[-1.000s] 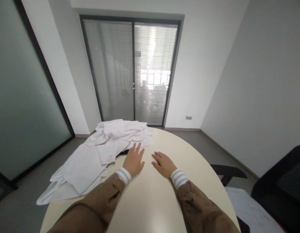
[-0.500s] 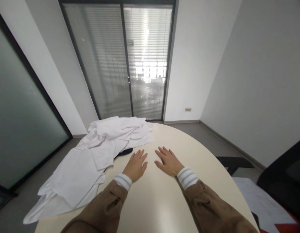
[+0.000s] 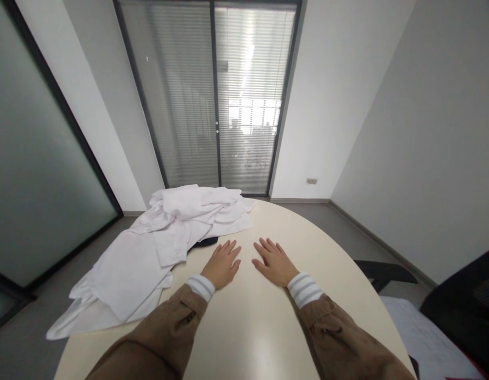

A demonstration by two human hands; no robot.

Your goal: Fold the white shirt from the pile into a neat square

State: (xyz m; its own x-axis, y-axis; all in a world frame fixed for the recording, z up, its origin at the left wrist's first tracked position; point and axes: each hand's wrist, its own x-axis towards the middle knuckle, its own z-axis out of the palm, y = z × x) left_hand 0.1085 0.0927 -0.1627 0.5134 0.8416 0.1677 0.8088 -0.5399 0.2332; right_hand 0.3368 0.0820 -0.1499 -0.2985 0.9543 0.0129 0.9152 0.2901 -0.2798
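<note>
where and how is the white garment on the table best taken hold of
Probably by the loose-looking flap of the white garment, pinched at its lower corner, coming from the right, where the left hand is: its edge faces that hand, while the far end is bunched in folds.

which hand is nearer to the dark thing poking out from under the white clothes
Left. The left hand is just right of the dark thing, with a narrow gap between them; the right hand is farther to the right, past the left hand.

Left hand [image 3: 221, 266], right hand [image 3: 276, 265], palms down on pale table [image 3: 252, 327], rumpled white cloth [image 3: 128, 269] at left
</note>
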